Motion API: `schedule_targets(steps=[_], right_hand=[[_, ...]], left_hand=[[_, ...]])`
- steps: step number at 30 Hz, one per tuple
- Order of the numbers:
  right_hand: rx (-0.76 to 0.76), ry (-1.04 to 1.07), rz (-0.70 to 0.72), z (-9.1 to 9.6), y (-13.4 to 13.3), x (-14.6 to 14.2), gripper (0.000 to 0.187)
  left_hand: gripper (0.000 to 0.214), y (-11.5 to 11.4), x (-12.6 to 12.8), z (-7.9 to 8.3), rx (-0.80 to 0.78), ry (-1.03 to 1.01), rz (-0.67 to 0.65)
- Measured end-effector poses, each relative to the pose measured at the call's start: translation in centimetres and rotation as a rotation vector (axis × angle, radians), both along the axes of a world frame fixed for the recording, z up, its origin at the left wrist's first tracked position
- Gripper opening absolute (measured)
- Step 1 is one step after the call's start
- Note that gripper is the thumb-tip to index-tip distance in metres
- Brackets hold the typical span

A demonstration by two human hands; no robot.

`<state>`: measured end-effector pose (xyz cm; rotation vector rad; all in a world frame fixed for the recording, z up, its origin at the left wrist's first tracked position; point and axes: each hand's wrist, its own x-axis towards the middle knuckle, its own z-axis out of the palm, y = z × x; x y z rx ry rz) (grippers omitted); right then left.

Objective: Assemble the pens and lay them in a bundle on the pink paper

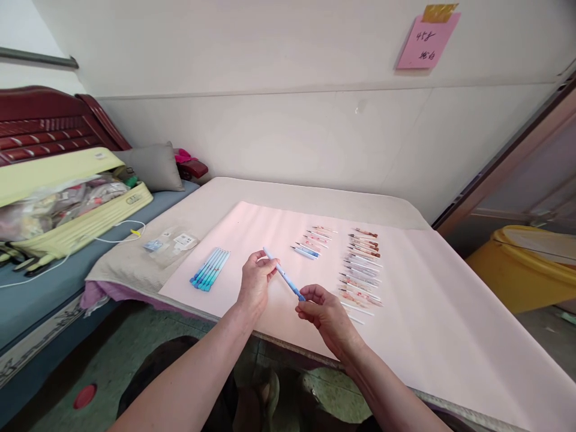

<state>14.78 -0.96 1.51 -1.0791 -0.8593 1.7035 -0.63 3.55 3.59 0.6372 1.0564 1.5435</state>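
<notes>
A blue and white pen (283, 273) is held at both ends over the pink sheet (427, 312). My left hand (255, 283) pinches its pale upper end. My right hand (324, 315) pinches its darker blue lower tip. A tidy group of several blue pens (210, 269) lies to the left of my left hand. To the right lie a short row of pen parts (314, 240) and a longer column of pink, white and brown pen parts (362, 270).
The table (315, 195) stands against a pale wall with a pink note (426, 41). Small clear packets (173, 242) lie at its left edge. An open yellow case (90, 225) rests on a bed at left. A yellow bin (522, 264) stands at right.
</notes>
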Motion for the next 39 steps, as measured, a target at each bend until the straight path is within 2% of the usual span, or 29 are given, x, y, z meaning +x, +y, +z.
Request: schedule_targets(steps=[5, 11, 17, 23, 30, 35, 39], right_hand=[[0.080, -0.120, -0.063, -0.5, 0.1, -0.3, 0.032], [0.120, -0.108, -0.077, -0.8, -0.3, -0.3, 0.032], [0.093, -0.057, -0.011, -0.7, -0.2, -0.3, 0.028], [0.085, -0.046, 0.008, -0.1, -0.2, -0.3, 0.025], [0.094, -0.064, 0.008, -0.5, -0.1, -0.2, 0.025], [0.094, -0.119, 0.026, -0.5, 0.0, 0.1, 0.026], [0.055, -0.253, -0.002, -0.2, 0.1, 0.1, 0.028]], left_hand=[[0.030, -0.2, 0.3, 0.0, 0.046, 0.045, -0.018], [0.028, -0.5, 0.9, -0.2, 0.104, 0.089, -0.051], [0.027, -0.5, 0.4, 0.1, 0.090, 0.073, -0.033], [0.026, -0.5, 0.1, 0.4, 0.084, 0.061, -0.032], [0.025, -0.7, 0.5, 0.2, 0.076, 0.082, -0.059], [0.028, -1.1, 0.8, 0.1, 0.010, 0.152, -0.106], [0.027, -1.2, 0.4, 0.1, -0.024, 0.197, -0.108]])
